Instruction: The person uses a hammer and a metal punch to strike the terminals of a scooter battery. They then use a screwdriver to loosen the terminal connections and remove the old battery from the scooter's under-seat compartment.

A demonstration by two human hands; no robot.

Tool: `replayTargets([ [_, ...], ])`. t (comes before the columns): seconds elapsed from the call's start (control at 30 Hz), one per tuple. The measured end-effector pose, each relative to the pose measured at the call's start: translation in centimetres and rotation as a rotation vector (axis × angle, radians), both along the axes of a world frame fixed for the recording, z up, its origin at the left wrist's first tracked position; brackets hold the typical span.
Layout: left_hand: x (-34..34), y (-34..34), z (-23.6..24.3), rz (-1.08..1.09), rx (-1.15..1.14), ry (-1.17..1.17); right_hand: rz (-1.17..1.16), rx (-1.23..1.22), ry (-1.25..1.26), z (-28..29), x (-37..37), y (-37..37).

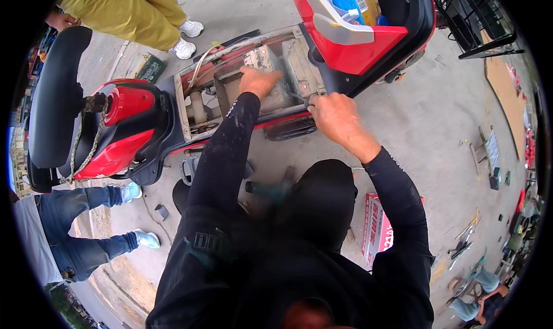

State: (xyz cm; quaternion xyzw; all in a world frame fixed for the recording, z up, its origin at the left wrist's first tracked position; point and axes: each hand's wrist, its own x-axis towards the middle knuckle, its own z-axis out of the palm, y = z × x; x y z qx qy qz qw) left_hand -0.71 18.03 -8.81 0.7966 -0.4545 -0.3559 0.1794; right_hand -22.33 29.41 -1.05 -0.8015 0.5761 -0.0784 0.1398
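A red electric scooter (129,101) stands crosswise before me, its floor compartment uncovered. Inside it sit dusty grey batteries. My left hand (260,82) reaches down onto the left battery (262,57), its thumb and fingers gripping across the casing. The right battery (302,70) sits beside it, close to the seat base. My right hand (339,118) is at the compartment's near right corner, fingers curled together against the edge; whatever they pinch is hidden. A grey cylindrical part (199,107) shows in the compartment's left end.
Another battery (151,68) stands on the ground beyond the scooter. One person in olive trousers (124,12) stands there; another in jeans (86,225) stands at left. A red and white box (375,228) is beside my right knee. Tools (461,245) lie at right.
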Motion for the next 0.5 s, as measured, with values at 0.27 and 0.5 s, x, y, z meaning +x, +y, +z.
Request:
replayTargets([
  [0.27, 8.3, 3.1, -1.4, 0.049, -0.025, 0.930, -0.054, -0.107, -0.285, -1.9, -3.9, 1.4],
  [0.5, 4.1, -0.3, 0.1, 0.025, 0.097, 0.672, -0.506, 0.010, -0.307, -19.5, -11.3, 21.2],
])
